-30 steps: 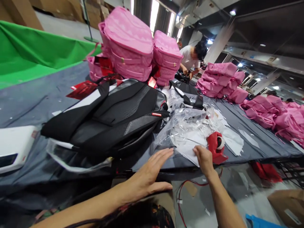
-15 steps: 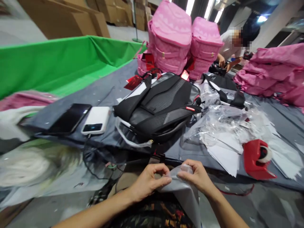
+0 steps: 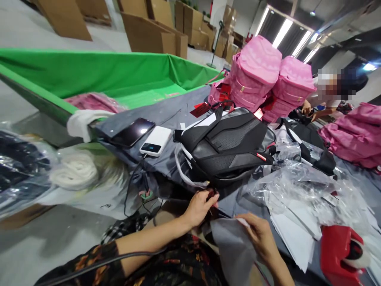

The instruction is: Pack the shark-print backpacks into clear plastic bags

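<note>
My left hand (image 3: 199, 208) is at the table's near edge, just below a black backpack (image 3: 229, 143) that lies with its straps up. Its fingers are pinched together; a small dark reddish thing shows at the tips, too unclear to name. Lower right, my right hand (image 3: 262, 234) grips the top edge of a translucent white plastic bag (image 3: 230, 246), which hangs down over my lap. A pale strap (image 3: 181, 167) loops out from the backpack's near left side. Red tags (image 3: 200, 110) lie at its far end.
A phone (image 3: 133, 133) and a white power bank (image 3: 156, 141) with a cable sit left. Right are clear plastic wrapping (image 3: 300, 178), white papers (image 3: 293, 234) and a red tape dispenser (image 3: 341, 254). Pink backpacks (image 3: 256, 73) stand behind; a co-worker bends over a bag at far right.
My left hand has let go of the plastic bag and moved up toward the backpack's near edge. My right hand still holds the bag. The view has turned left.
</note>
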The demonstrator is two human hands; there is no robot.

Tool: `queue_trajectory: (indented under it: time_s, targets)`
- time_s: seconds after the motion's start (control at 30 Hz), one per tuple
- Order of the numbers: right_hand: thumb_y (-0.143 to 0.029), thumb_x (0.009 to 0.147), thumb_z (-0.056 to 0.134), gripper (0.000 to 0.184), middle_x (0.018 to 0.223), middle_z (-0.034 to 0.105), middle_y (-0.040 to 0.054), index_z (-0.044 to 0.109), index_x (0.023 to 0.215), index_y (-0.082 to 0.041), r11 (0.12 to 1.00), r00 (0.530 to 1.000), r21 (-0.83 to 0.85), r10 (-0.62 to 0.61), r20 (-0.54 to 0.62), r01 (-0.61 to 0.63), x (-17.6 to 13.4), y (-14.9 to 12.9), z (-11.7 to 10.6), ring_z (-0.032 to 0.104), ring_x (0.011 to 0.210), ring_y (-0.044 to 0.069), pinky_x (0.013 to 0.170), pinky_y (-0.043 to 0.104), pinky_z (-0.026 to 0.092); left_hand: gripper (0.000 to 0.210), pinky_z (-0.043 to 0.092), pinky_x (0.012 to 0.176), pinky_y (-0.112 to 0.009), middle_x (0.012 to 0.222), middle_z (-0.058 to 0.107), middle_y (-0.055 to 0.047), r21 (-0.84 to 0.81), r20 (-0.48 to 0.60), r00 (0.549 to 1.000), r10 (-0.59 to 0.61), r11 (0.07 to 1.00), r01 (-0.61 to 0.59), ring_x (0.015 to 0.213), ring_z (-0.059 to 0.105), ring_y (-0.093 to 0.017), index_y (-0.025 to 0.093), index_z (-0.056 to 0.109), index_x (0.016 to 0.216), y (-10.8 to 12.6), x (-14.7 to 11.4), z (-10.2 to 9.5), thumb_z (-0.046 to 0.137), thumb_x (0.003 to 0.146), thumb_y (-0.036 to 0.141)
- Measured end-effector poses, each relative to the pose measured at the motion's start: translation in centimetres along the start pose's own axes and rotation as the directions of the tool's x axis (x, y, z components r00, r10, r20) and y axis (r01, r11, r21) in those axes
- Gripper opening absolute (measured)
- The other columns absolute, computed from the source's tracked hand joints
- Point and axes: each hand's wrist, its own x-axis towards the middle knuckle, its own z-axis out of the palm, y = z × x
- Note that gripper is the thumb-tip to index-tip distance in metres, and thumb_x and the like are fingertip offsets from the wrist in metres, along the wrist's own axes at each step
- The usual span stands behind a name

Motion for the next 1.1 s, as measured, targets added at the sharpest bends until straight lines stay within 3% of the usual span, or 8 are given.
queue_trajectory:
  time_s: [0.13,0.23,0.33,0.6,0.7,0.8,0.87,1.1]
  targets:
    - [-0.049,0.100,0.046,0.043,0.073,0.070,0.0042,0.071,0.081,-0.020,0.988,0.990,-0.100,0.124,0.064,-0.117,0.7,0.8,-1.9,0.064,0.066,0.018,0.059,0.021,0.045,0.047,0.041,0.059,-0.026,0.055,0.061,-0.001,-0.164,0.016,0.997,-0.071,0.984,0.073,0.054,0.054,-0.016,0.019,0.063,0.066,1.1,-1.2,-1.9,0.051,0.085,0.061]
    - [-0.046,0.096,0.048,0.042,0.056,0.058,0.0019,0.062,0.066,-0.020,0.974,0.977,-0.201,0.137,0.165,-0.103,3.5,1.3,-0.1,0.052,0.053,0.015,0.054,0.023,0.033,0.048,0.040,0.060,-0.025,0.062,0.061,0.000,-0.091,-0.074,0.997,-0.016,0.996,0.009,0.060,0.054,-0.015,0.018,0.065,0.069,2.3,-2.4,-2.5,0.050,0.090,0.058]
    - [-0.051,0.093,0.044,0.047,0.052,0.049,-0.0001,0.054,0.060,-0.020,0.988,0.995,-0.118,0.099,0.013,-0.097,7.1,1.1,3.2,0.043,0.050,0.013,0.052,0.024,0.029,0.038,0.040,0.061,-0.024,0.067,0.063,0.001,0.121,-0.059,0.988,0.143,0.983,-0.135,0.063,0.056,-0.015,0.019,0.066,0.073,2.6,-3.4,-1.8,0.054,0.094,0.048]
    - [-0.060,0.083,0.057,0.044,0.058,0.054,-0.0016,0.059,0.071,-0.018,0.910,0.962,0.380,0.235,-0.142,-0.167,9.2,-1.9,6.8,0.045,0.053,0.012,0.050,0.023,0.040,0.028,0.048,0.074,-0.032,0.071,0.067,-0.002,0.575,0.164,0.783,0.600,0.587,-0.570,0.063,0.060,-0.018,0.018,0.061,0.087,-0.1,-3.6,0.5,0.037,0.100,0.015]
    - [-0.049,0.071,0.071,0.033,0.061,0.058,-0.0014,0.063,0.075,-0.017,0.922,0.943,0.341,0.262,-0.203,-0.183,9.1,-2.5,6.8,0.048,0.054,0.013,0.051,0.023,0.042,0.027,0.049,0.077,-0.032,0.076,0.068,-0.003,0.455,0.122,0.854,0.505,0.736,-0.501,0.071,0.063,-0.019,0.020,0.065,0.089,-0.7,-4.0,0.0,0.041,0.101,0.025]
    - [-0.040,0.067,0.069,0.024,0.061,0.062,0.0002,0.066,0.072,-0.017,0.935,0.942,0.313,0.245,-0.229,-0.167,9.5,-2.4,6.7,0.051,0.056,0.014,0.051,0.023,0.044,0.030,0.046,0.064,-0.026,0.071,0.065,0.000,0.177,-0.154,0.968,0.198,0.969,-0.170,0.067,0.059,-0.017,0.021,0.064,0.079,-1.2,-4.4,-1.2,0.052,0.096,0.043]
    - [-0.039,0.066,0.067,0.023,0.063,0.065,0.0016,0.067,0.073,-0.017,0.923,0.951,0.344,0.246,-0.187,-0.171,9.8,-2.3,6.6,0.054,0.056,0.015,0.052,0.024,0.045,0.032,0.045,0.061,-0.025,0.068,0.063,0.001,-0.089,-0.307,0.950,-0.052,0.996,0.026,0.064,0.058,-0.016,0.021,0.061,0.076,-1.2,-4.4,-2.0,0.068,0.083,0.052]
    - [-0.039,0.065,0.068,0.025,0.065,0.067,0.0032,0.070,0.076,-0.016,0.918,0.957,0.354,0.246,-0.151,-0.180,10.1,-2.3,6.2,0.057,0.058,0.017,0.054,0.025,0.046,0.054,0.053,0.089,-0.036,0.104,0.076,-0.014,-0.805,0.002,0.935,-0.354,0.554,0.212,0.093,0.070,-0.026,0.012,0.072,0.098,1.2,-2.5,-1.2,0.089,0.060,0.047]
